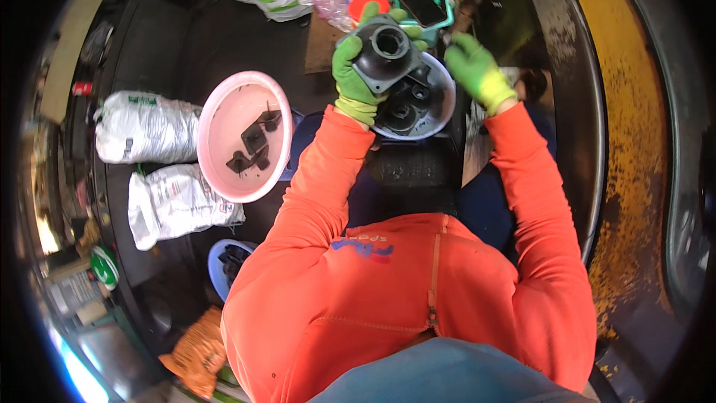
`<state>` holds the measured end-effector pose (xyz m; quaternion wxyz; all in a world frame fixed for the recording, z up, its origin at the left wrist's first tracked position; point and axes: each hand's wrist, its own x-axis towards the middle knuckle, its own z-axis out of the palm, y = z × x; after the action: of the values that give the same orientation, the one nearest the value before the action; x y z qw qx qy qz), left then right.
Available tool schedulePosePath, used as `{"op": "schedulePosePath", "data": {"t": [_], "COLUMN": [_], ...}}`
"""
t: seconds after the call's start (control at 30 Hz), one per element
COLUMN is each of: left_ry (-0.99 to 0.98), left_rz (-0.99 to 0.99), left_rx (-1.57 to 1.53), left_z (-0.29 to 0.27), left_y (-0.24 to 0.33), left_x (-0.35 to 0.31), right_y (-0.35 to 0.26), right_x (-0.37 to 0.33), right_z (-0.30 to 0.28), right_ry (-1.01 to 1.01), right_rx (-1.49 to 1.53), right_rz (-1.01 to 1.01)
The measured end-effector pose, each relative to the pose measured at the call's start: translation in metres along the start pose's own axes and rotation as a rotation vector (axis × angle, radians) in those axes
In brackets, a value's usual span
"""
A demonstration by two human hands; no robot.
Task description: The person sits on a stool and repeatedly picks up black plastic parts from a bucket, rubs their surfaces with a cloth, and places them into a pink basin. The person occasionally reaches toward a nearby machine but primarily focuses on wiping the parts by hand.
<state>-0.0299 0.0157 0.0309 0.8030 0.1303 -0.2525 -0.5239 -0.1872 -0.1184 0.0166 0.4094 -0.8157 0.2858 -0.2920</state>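
Observation:
In my left hand, gloved in green, is a black molded part with a domed body, a round collar and a square flange with corner holes. My fingers wrap around its left and far edges. It is held over a pale basin containing several similar black parts. Just right of the basin's rim, my right hand wears a matching glove and has its fingers curled. What those fingers hold, if anything, is too small to make out.
To the left, a pink basin holds several dark pieces. White sacks lie beyond it, and a blue basin sits lower left. A phone rests on a teal basket behind an orange-red lid. A worn yellow machine frame stands right.

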Motion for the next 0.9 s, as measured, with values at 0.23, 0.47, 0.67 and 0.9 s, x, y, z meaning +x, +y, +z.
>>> {"op": "schedulePosePath", "data": {"t": [0.23, 0.47, 0.67, 0.9], "left_ry": [0.092, 0.77, 1.66, 0.832], "left_rz": [0.156, 0.246, -0.495, -1.746], "left_rx": [-0.12, 0.729, 1.842, 2.679], "left_z": [0.003, -0.049, -0.116, -0.153], "left_y": [0.045, 0.112, 0.106, 0.164], "left_x": [-0.073, -0.272, -0.528, -0.612], "right_y": [0.025, 0.033, 0.035, 0.054], "right_x": [-0.033, -0.041, -0.05, -0.037], "right_z": [0.039, 0.041, 0.033, 0.032], "right_ry": [-0.578, -0.909, -1.017, -0.898], "right_rx": [-0.483, -0.723, -0.678, -0.679], "right_rz": [-0.195, -0.139, -0.101, -0.143]}}
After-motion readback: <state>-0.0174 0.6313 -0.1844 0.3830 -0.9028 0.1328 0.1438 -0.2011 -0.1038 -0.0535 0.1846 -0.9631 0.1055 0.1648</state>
